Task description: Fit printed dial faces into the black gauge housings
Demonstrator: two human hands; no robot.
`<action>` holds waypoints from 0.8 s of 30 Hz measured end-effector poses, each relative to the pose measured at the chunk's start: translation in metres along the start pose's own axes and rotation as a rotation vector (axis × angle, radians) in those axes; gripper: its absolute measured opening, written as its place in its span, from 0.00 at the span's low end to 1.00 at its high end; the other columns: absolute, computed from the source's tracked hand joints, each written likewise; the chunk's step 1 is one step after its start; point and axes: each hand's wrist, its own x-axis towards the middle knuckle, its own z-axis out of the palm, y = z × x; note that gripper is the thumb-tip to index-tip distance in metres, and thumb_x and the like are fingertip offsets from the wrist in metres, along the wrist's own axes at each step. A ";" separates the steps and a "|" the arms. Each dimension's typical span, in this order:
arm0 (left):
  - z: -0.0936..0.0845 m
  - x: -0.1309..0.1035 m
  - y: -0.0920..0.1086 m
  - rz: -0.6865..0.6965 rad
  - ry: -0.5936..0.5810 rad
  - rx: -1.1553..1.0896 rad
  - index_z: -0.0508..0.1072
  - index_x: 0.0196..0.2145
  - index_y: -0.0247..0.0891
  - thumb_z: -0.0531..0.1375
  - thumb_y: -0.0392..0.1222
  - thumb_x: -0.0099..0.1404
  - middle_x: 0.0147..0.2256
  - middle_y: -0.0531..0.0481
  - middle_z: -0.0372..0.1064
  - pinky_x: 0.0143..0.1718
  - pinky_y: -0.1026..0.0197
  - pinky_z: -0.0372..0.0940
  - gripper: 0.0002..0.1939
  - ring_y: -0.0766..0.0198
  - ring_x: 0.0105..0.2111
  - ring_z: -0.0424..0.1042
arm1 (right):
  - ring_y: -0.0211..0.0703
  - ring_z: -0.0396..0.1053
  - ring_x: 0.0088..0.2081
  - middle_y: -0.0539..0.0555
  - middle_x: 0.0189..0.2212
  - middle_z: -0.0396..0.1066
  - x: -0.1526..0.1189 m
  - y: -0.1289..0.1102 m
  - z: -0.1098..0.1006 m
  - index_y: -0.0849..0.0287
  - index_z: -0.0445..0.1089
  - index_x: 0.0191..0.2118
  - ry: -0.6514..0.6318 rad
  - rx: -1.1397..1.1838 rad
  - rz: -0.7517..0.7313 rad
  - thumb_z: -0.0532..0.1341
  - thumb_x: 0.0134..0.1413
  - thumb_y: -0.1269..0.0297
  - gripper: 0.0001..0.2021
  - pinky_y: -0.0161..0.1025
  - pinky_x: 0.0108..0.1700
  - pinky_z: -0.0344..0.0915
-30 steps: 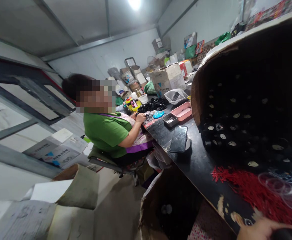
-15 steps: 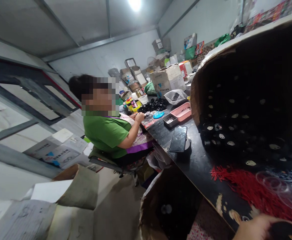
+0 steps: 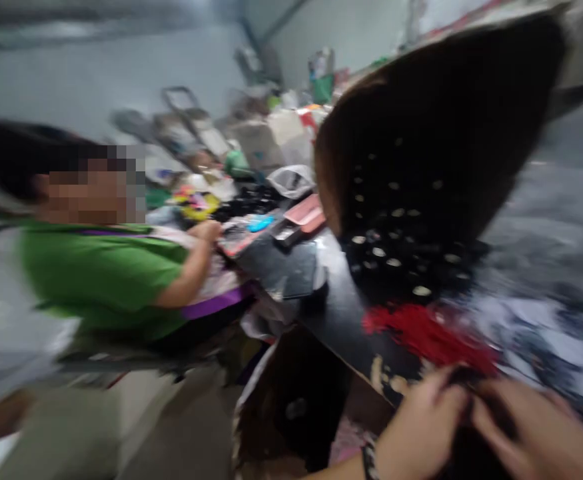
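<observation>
At the lower right, my left hand and my right hand are close together at the table's near edge. Both have their fingers closed around something dark, too blurred to make out. A dark band is on my left wrist. Just beyond my hands lies a heap of red strips. Behind it a large carton lies on its side, its mouth open, with many black pieces bearing pale tags inside. A phone rests on the black table.
A person in a green top sits at the left, hands at the table. Near them are a pink tray, a blue lid and a clear bag. Below the table edge stands another open carton.
The view has turned right and blurred. Both my hands now show together at the lower right; before, only part of one hand showed there, beside a dark round thing.
</observation>
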 end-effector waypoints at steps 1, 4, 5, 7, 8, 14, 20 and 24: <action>0.004 -0.001 -0.001 -0.046 0.028 -0.125 0.75 0.48 0.35 0.54 0.44 0.67 0.48 0.43 0.76 0.55 0.51 0.65 0.18 0.53 0.50 0.73 | 0.47 0.71 0.30 0.54 0.28 0.74 0.002 -0.009 -0.009 0.50 0.71 0.32 -0.011 -0.035 0.054 0.52 0.60 0.64 0.11 0.46 0.36 0.61; 0.012 0.001 -0.011 -0.224 0.159 -0.290 0.76 0.46 0.37 0.56 0.50 0.66 0.50 0.42 0.74 0.51 0.50 0.69 0.18 0.49 0.52 0.72 | 0.43 0.68 0.29 0.51 0.25 0.72 0.017 -0.031 -0.026 0.56 0.67 0.30 -0.087 -0.071 0.282 0.55 0.56 0.70 0.06 0.42 0.38 0.59; 0.014 0.004 -0.016 -0.249 0.206 -0.267 0.76 0.47 0.40 0.57 0.52 0.65 0.51 0.43 0.74 0.52 0.50 0.68 0.19 0.49 0.53 0.71 | 0.41 0.67 0.27 0.50 0.26 0.72 0.022 -0.033 -0.029 0.56 0.67 0.30 -0.112 -0.061 0.351 0.57 0.55 0.71 0.05 0.41 0.39 0.59; 0.015 0.011 -0.026 -0.241 0.221 -0.186 0.76 0.48 0.43 0.61 0.53 0.61 0.53 0.47 0.72 0.58 0.50 0.62 0.19 0.50 0.58 0.66 | 0.38 0.66 0.26 0.47 0.25 0.71 0.028 -0.030 -0.034 0.57 0.68 0.31 -0.139 -0.031 0.485 0.60 0.53 0.73 0.04 0.38 0.40 0.59; 0.014 0.014 -0.030 -0.219 0.202 -0.129 0.77 0.48 0.44 0.63 0.53 0.60 0.54 0.48 0.72 0.61 0.50 0.58 0.20 0.50 0.59 0.64 | 0.37 0.66 0.26 0.45 0.24 0.71 0.028 -0.026 -0.039 0.57 0.69 0.31 -0.171 0.011 0.524 0.61 0.53 0.73 0.04 0.36 0.38 0.60; 0.009 0.019 -0.046 -0.202 0.094 0.032 0.73 0.53 0.45 0.60 0.57 0.62 0.58 0.48 0.67 0.62 0.47 0.57 0.24 0.49 0.59 0.64 | 0.39 0.72 0.38 0.51 0.37 0.75 0.026 0.044 -0.081 0.56 0.73 0.40 -0.188 -0.262 0.633 0.58 0.63 0.66 0.06 0.33 0.41 0.63; 0.005 0.019 -0.055 -0.255 0.105 -0.123 0.73 0.53 0.44 0.63 0.56 0.60 0.58 0.47 0.68 0.60 0.48 0.61 0.26 0.51 0.52 0.73 | 0.53 0.72 0.40 0.63 0.40 0.73 0.037 0.112 -0.095 0.63 0.73 0.42 -0.145 -0.506 0.700 0.60 0.60 0.66 0.08 0.44 0.44 0.63; 0.013 0.021 -0.040 -0.264 0.135 -0.394 0.76 0.46 0.39 0.65 0.52 0.59 0.49 0.46 0.75 0.51 0.48 0.71 0.20 0.52 0.46 0.76 | 0.50 0.73 0.39 0.59 0.36 0.75 0.030 0.103 -0.100 0.61 0.74 0.41 -0.108 -0.478 0.668 0.56 0.63 0.67 0.10 0.42 0.43 0.65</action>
